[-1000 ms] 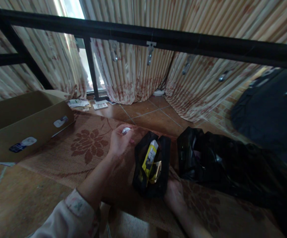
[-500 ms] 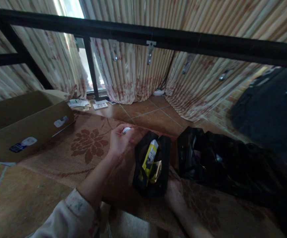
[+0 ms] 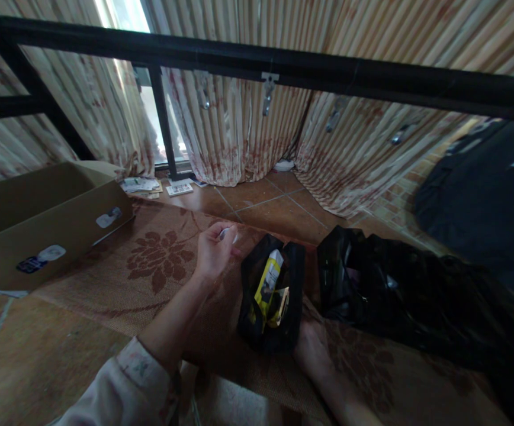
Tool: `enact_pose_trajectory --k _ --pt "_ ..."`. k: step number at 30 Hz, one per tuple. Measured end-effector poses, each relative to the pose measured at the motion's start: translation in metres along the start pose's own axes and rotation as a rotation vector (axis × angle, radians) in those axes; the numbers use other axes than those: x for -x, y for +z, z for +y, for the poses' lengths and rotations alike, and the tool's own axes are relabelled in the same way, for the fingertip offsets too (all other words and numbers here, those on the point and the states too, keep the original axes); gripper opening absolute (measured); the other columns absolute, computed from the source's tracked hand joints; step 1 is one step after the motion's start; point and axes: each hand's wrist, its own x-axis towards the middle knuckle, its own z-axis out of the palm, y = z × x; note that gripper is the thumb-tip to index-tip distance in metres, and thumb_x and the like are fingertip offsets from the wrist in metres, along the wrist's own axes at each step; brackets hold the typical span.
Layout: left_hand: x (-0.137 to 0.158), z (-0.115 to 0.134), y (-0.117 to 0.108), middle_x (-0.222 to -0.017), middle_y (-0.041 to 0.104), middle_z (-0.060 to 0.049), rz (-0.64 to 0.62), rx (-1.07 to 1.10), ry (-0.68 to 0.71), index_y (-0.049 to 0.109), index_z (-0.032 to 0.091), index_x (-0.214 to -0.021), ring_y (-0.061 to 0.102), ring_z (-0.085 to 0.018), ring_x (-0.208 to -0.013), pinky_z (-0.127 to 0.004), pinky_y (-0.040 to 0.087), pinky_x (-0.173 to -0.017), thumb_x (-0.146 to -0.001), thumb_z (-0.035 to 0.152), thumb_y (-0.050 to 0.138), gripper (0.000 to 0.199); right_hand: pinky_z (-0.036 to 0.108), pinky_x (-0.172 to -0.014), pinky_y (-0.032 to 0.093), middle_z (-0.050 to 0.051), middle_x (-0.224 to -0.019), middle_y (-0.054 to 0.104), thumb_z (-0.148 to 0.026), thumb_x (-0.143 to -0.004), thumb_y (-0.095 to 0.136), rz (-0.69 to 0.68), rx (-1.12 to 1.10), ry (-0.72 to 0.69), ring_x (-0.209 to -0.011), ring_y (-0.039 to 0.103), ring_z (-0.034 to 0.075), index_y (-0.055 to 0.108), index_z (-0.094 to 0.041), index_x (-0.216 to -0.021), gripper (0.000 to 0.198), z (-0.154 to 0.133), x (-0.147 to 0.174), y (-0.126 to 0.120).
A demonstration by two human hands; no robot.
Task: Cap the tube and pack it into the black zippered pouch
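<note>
My left hand (image 3: 212, 253) is closed in a pinch around a small white round object (image 3: 229, 232); thumb and fingers cover most of it, and its kind is unclear. Just right of it stands a small open black pouch (image 3: 293, 278). Inside the pouch lie a yellow and white packet (image 3: 269, 278) and a thin gold-edged item (image 3: 284, 305). My right hand (image 3: 314, 350) grips the pouch low on its right side, its fingertips partly hidden behind the black fabric.
A brown patterned cloth (image 3: 159, 260) covers the surface. An open cardboard box (image 3: 74, 219) stands at the left. A large black plastic bag (image 3: 399, 290) lies to the right. Beyond are papers (image 3: 141, 186), curtains (image 3: 239, 130) and a dark rail (image 3: 239, 56).
My left thumb has shifted over the white object, so less of it shows. My right hand and the pouch have stayed practically in place.
</note>
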Motion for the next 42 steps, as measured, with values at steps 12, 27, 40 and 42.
enact_pose_trajectory --k 12,27,40,42 --pt "-0.0004 -0.0018 -0.0004 -0.074 0.064 0.000 -0.006 -0.023 -0.008 0.066 0.017 -0.081 0.056 -0.010 -0.041 -0.020 0.042 -0.036 -0.078 0.037 0.059 0.022 0.040 -0.100 0.047 0.011 -0.121 0.066 -0.012 -0.081 0.050 0.015 -0.002 -0.010 -0.113 0.059 0.025 0.061 -0.018 -0.123 0.044 0.0004 -0.0003 0.0010" --pt "0.0011 0.0024 0.0009 -0.101 0.069 -0.005 0.010 0.049 -0.019 0.061 0.020 -0.103 0.057 -0.008 -0.047 -0.018 0.044 -0.037 -0.081 0.039 0.055 0.030 0.039 -0.099 0.048 0.012 -0.119 0.066 -0.012 -0.080 0.051 -0.005 0.007 0.010 -0.113 0.059 0.025 0.061 -0.017 -0.123 0.044 -0.0024 -0.0005 -0.0013" --pt "0.0020 0.0038 -0.0001 -0.107 0.069 -0.008 0.005 0.114 -0.049 0.054 0.019 -0.102 0.059 -0.010 -0.041 -0.020 0.041 -0.033 -0.083 0.033 0.047 0.025 0.038 -0.096 0.050 0.011 -0.119 0.066 -0.008 -0.077 0.050 0.008 -0.023 0.010 -0.110 0.060 0.025 0.057 -0.018 -0.127 0.052 -0.0009 0.0002 -0.0004" --pt "0.0017 0.0023 -0.0006 -0.107 0.068 -0.007 -0.004 0.141 -0.046 0.054 0.019 -0.102 0.060 -0.010 -0.043 -0.020 0.043 -0.034 -0.083 0.032 0.047 0.025 0.039 -0.096 0.050 0.010 -0.120 0.065 -0.007 -0.077 0.049 0.021 -0.019 0.003 -0.111 0.059 0.025 0.056 -0.019 -0.129 0.053 -0.0005 0.0001 -0.0001"
